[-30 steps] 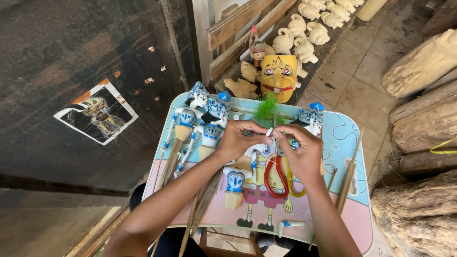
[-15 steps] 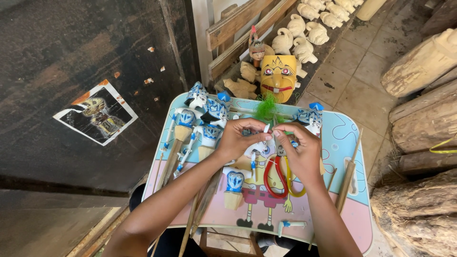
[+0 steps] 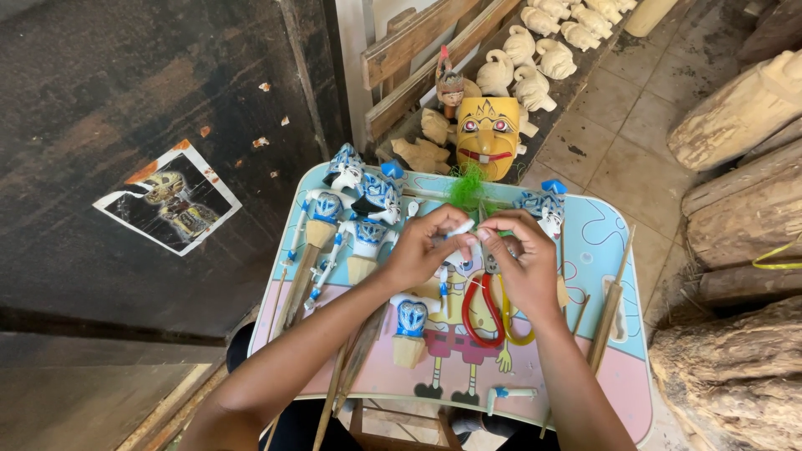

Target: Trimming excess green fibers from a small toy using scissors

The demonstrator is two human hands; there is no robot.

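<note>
Lap tray (image 3: 618, 250), pale blue and pink, cartoon print. On it: red-handled pliers (image 3: 484, 311); blue-and-white puppet heads (image 3: 368, 205). Above tray centre: left hand (image 3: 418, 250) and right hand (image 3: 522, 263), fingertips pinching one small white-and-blue puppet piece (image 3: 459, 230). Beyond: green tuft (image 3: 469, 188), yellow mask (image 3: 487, 136).

1. A dark, scuffed wooden wall (image 3: 125, 100) filled the left side, and it serves as the landmark here.
2. A torn printed picture (image 3: 167, 196) was stuck low on that wall.
3. Right of the wall stood a slatted wooden frame (image 3: 418, 42).
4. Further right of the wall lay a beige tiled floor (image 3: 618, 142) in daylight.
5. Farthest from the wall, rough logs (image 3: 735, 217) were stacked.
</note>
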